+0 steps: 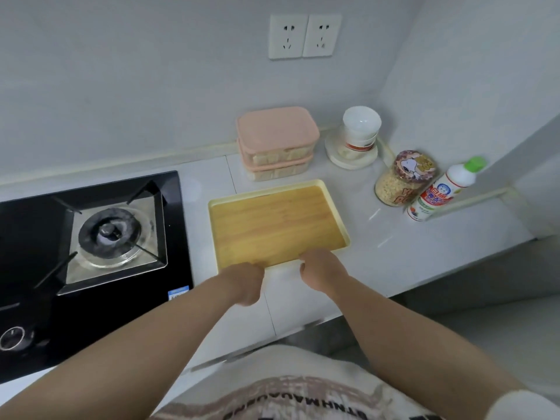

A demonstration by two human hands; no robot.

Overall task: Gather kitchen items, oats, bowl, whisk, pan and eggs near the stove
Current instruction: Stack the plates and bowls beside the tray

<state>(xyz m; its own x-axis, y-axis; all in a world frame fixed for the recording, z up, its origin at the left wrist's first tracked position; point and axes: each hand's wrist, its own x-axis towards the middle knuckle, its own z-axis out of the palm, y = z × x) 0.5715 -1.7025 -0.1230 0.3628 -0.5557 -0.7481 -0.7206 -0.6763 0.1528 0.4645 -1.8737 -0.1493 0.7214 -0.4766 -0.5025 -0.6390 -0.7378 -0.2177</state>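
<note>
Shirt (291, 398): pale cloth with dark lettering, at the bottom edge of the view, closest to the lens.
Left hand (245, 281): at the near left corner of the tray (272, 219), seen from the back. Fingers curled; tips hidden, so it probably grips the rim, though I can't be sure.
Right hand (322, 269): on the tray's near rim, right of the left hand. Fingers curled down over the edge, thumb on the inner side, holding the rim.
Tray: pale yellow rim, wood-look base, nothing on it. Lies flat on the white counter (394, 253), just right of the stove.
Stove (91, 237): black glass top set in the counter, left of the tray. One burner (109, 231) under a square pan support; a knob (12, 338) at the near left.
Oats jar (400, 180): clear jar with pale grain, cartoon-dog lid, tilted in this wide view. Stands right of the tray, well apart from the stove.
Bottle (439, 192): white, green cap, just beside the jar on its right.
Bowls (360, 128): white, stacked upside down on a white plate (336, 157) in the back right corner.
Pink containers (277, 131): two lidded boxes stacked against the wall, just behind the tray.
Sockets (304, 36): a pair on the wall above the containers.
</note>
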